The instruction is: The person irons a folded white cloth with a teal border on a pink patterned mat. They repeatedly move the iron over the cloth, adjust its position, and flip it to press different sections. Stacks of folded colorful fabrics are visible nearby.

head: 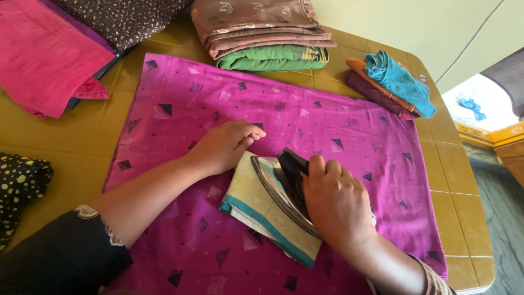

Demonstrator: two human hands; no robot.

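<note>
A: Head view. Describe the item under the hands.

B: An iron [286, 188] with a polished metal body and a black handle. It rests on a small folded cloth [262, 210], cream with a teal border stripe. Both lie on a magenta cloth [327, 117] printed with dark triangles, spread flat over the yellow table [458, 207].

A: Location and orientation of the iron?

B: Near centre of the scene, slightly right. Its long axis runs diagonally; the narrow tip points far-left, the heel lies near-right under the wrist.

A: State of the hands?

B: The right hand [335, 205] is closed around the iron's handle, knuckles up. The left hand [226, 145] lies palm down with fingers loosely curled, pressing the magenta cloth at the far-left corner of the folded cloth, just beside the iron's tip.

A: Surrounding items and obstructions?

B: Far centre: a stack of folded garments [265, 30], brown over green. Far right: a smaller pile topped by a blue cloth [401, 82]. Far left: a pink cloth [46, 57] over dark fabric. Left edge: a black cloth with yellow dots [22, 183]. All sit well apart from the iron. The right hand hides most of the handle and the iron's heel.
</note>
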